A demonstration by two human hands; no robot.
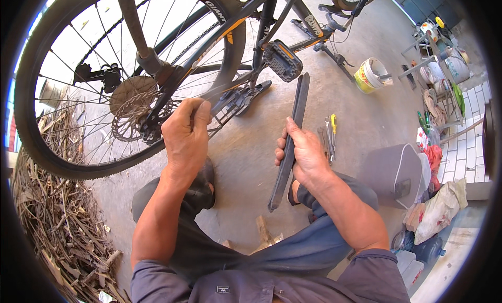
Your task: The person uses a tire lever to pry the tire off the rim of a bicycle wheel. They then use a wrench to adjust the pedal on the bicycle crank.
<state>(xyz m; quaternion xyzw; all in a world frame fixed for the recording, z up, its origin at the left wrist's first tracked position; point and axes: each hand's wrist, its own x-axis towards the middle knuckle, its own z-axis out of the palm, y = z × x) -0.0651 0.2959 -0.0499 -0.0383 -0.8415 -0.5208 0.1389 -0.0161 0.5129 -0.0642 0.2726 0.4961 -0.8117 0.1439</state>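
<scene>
My right hand is closed around a long, narrow black strip, a bicycle part or bar whose kind I cannot tell. The strip stands aslant, its upper end near a black pedal. My left hand is raised beside the rear wheel, thumb pressed to the curled fingers. A faint pale streak runs up and right from those fingers, too unclear to name. The dark bicycle with orange marks seems to be upside down. Its brake disc lies just left of my left hand.
Several tools, among them a yellow-handled one, lie beyond my right hand. A white-and-yellow bucket stands farther off, and a grey bin is at right. Sticks are heaped at left. Wood pieces lie between my legs.
</scene>
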